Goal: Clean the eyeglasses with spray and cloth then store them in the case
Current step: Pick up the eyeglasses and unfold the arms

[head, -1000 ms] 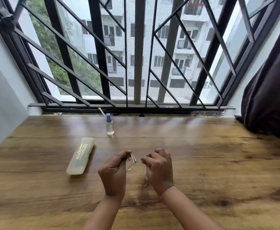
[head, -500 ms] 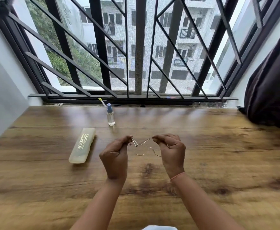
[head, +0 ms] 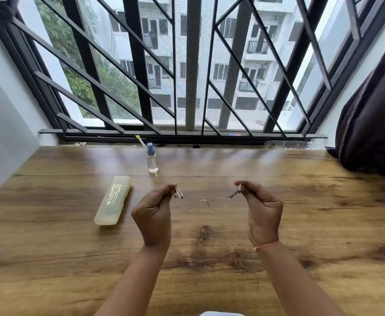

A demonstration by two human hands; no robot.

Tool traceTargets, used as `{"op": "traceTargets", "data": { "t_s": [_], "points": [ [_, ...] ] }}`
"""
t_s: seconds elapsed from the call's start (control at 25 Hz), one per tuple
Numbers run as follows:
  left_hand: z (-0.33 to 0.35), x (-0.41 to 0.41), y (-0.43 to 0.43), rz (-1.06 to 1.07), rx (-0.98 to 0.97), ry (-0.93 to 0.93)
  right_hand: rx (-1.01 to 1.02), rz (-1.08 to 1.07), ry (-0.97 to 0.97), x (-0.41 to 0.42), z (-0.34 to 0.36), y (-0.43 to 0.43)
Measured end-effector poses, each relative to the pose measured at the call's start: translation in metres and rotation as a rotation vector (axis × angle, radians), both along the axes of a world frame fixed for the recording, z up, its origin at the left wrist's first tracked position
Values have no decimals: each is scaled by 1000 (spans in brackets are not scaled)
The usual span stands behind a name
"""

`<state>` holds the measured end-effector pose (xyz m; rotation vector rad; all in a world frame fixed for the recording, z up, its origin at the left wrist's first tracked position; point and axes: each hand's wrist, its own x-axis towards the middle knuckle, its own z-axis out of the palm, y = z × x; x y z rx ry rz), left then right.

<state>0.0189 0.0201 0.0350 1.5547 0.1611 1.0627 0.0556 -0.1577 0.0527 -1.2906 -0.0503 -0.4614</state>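
Observation:
Clear-framed eyeglasses (head: 204, 201) hang unfolded above the wooden table, lenses facing down and away. My left hand (head: 153, 215) pinches the left temple near its hinge, and my right hand (head: 261, 212) pinches the right temple. A pale yellow closed case (head: 113, 200) lies on the table to the left of my left hand. Behind it, near the window, stands a small clear spray bottle (head: 152, 158) with a blue cap. No cloth is visible.
The wooden table (head: 301, 224) runs up to a barred window (head: 187, 87). A dark curtain (head: 374, 115) hangs at the right and spills onto the table's far right corner. A white wall borders the left side. A thin yellow-tipped stick (head: 140, 140) lies on the sill.
My hands have moved apart, spreading the glasses from folded to fully open. The view has tilted up a little.

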Motion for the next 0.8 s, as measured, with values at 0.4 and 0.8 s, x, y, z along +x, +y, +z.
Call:
{"op": "traceTargets", "data": {
  "t_s": [0.4, 0.8],
  "points": [
    [4, -4, 1, 13, 46, 0, 18, 64, -25, -8, -2, -3],
    [14, -6, 2, 79, -12, 25, -29, 70, 30, -9, -19, -15]
  ]
}}
